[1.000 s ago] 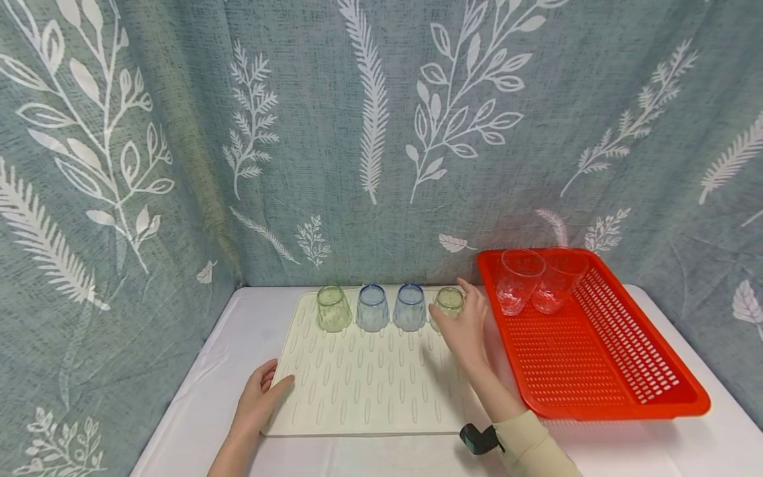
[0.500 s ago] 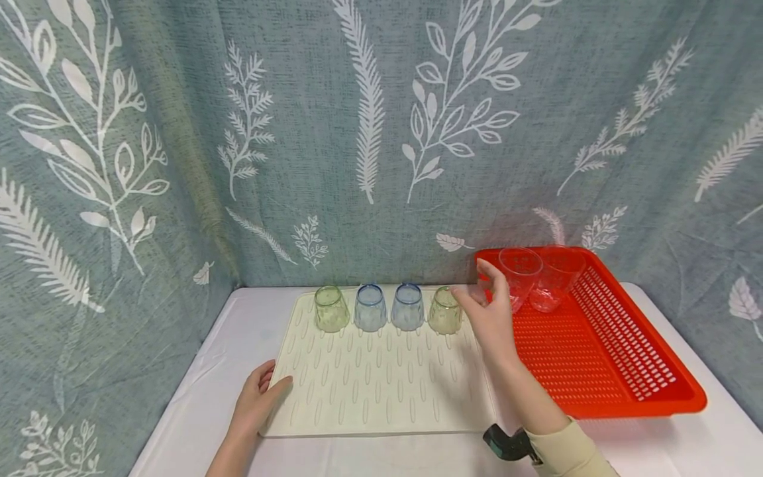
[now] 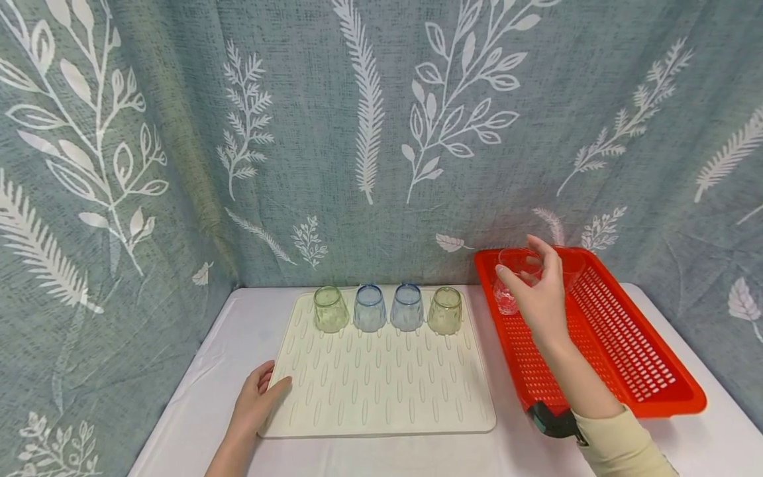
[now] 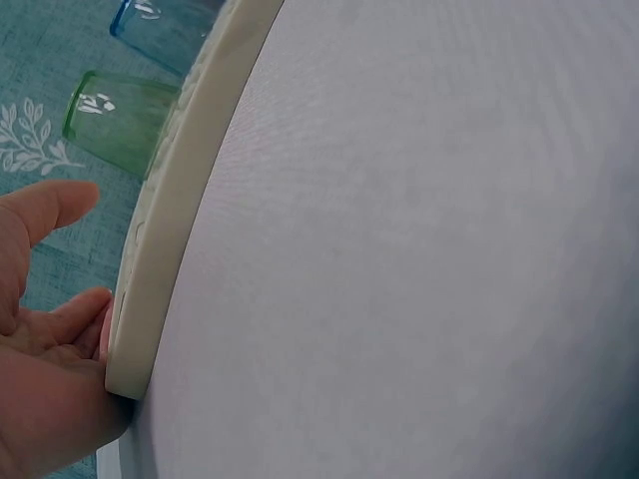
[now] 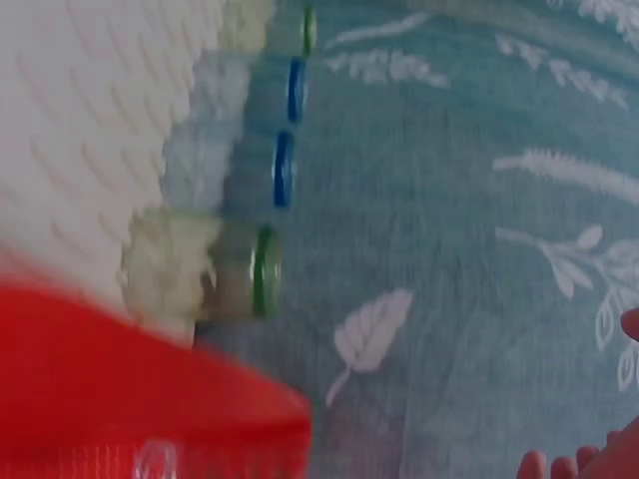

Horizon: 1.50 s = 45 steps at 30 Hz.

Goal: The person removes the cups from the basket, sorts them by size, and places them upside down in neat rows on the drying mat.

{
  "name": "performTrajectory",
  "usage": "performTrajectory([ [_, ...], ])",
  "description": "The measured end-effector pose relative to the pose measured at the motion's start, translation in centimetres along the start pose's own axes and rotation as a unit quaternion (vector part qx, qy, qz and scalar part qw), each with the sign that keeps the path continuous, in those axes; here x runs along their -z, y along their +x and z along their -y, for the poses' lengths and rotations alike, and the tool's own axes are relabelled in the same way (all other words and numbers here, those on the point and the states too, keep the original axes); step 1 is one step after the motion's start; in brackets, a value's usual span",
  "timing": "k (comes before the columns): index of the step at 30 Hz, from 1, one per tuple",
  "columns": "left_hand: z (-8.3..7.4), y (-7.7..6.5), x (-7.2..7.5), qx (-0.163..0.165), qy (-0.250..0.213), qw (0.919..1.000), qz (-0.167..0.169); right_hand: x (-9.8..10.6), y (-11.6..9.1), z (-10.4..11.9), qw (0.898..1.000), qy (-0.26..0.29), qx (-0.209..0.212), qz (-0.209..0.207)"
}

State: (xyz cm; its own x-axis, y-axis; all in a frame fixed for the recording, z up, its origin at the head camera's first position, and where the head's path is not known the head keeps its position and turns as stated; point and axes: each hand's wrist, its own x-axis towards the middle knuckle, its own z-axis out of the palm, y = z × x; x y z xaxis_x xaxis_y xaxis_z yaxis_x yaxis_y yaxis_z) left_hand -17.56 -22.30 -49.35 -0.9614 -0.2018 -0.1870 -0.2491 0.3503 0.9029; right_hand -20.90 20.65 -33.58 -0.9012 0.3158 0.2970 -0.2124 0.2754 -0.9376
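Note:
My right hand [image 3: 539,298] is over the red basket [image 3: 626,324], fingers and thumb parted, holding nothing. Just behind it stands a clear glass [image 3: 505,301]; the second clear glass [image 3: 574,268] is mostly hidden by the hand. At the left edge of a cream ribbed mat [image 3: 381,391], my left hand [image 3: 255,401] rests with the thumb raised and the fingers loosely bent against the edge. Along the mat's back edge stand a green-rimmed glass [image 3: 330,313], two blue-rimmed glasses [image 3: 370,313] and another green-rimmed glass [image 3: 445,315], spaced apart.
The basket has perforated walls and stands right of the mat, with a raised rim [image 5: 150,399] facing the mat. A white cloth [image 3: 208,358] covers the table. Behind hangs a teal curtain [image 3: 334,165] with white leaf prints.
My right hand has let go of the rightmost green-rimmed glass and moved right, over the basket to the clear glasses. That green-rimmed glass stays on the mat. My left hand has hardly moved.

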Motion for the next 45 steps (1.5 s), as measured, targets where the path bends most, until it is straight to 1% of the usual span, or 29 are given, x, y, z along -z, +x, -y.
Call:
performTrajectory([
  [6, -0.2, -0.1, 0.1, 0.001, -0.002, 1.0000, 0.000, 1.9, 2.0, -0.4, 0.998, -0.049, 0.017, -0.027],
  [9, -0.3, -0.1, 0.1, 0.002, -0.003, 1.0000, -0.002, 2.7, 3.1, -1.1, 0.996, -0.081, 0.017, -0.044],
  [14, -0.3, -0.2, 0.0, 0.002, -0.007, 1.0000, -0.003, 4.0, 4.4, -2.7, 0.989, -0.129, -0.009, -0.070],
  [18, -0.2, -0.2, -0.1, 0.002, -0.007, 1.0000, -0.004, 4.9, 5.3, -4.0, 0.985, -0.149, -0.039, -0.077],
  [27, 0.0, -0.1, -0.2, 0.002, -0.006, 0.9999, -0.008, 6.4, 6.5, -6.6, 0.976, -0.168, -0.127, -0.064],
  [33, 0.0, -0.1, -0.2, 0.006, -0.011, 0.9999, -0.005, 7.0, 7.0, -8.0, 0.969, -0.156, -0.184, -0.045],
  [36, 0.0, -0.1, -0.1, 0.004, -0.013, 0.9999, -0.004, 7.4, 7.2, -8.7, 0.965, -0.156, -0.208, -0.031],
  [39, -0.1, -0.1, -0.1, 0.001, -0.013, 0.9999, -0.003, 7.7, 7.3, -9.3, 0.959, -0.165, -0.229, -0.005],
  [42, 0.0, -0.1, -0.1, -0.001, -0.012, 0.9999, -0.003, 7.9, 7.5, -9.9, 0.953, -0.180, -0.242, 0.020],
  [45, 0.0, -0.1, 0.0, -0.001, -0.011, 0.9999, -0.004, 8.0, 7.6, -10.3, 0.950, -0.181, -0.251, 0.046],
])
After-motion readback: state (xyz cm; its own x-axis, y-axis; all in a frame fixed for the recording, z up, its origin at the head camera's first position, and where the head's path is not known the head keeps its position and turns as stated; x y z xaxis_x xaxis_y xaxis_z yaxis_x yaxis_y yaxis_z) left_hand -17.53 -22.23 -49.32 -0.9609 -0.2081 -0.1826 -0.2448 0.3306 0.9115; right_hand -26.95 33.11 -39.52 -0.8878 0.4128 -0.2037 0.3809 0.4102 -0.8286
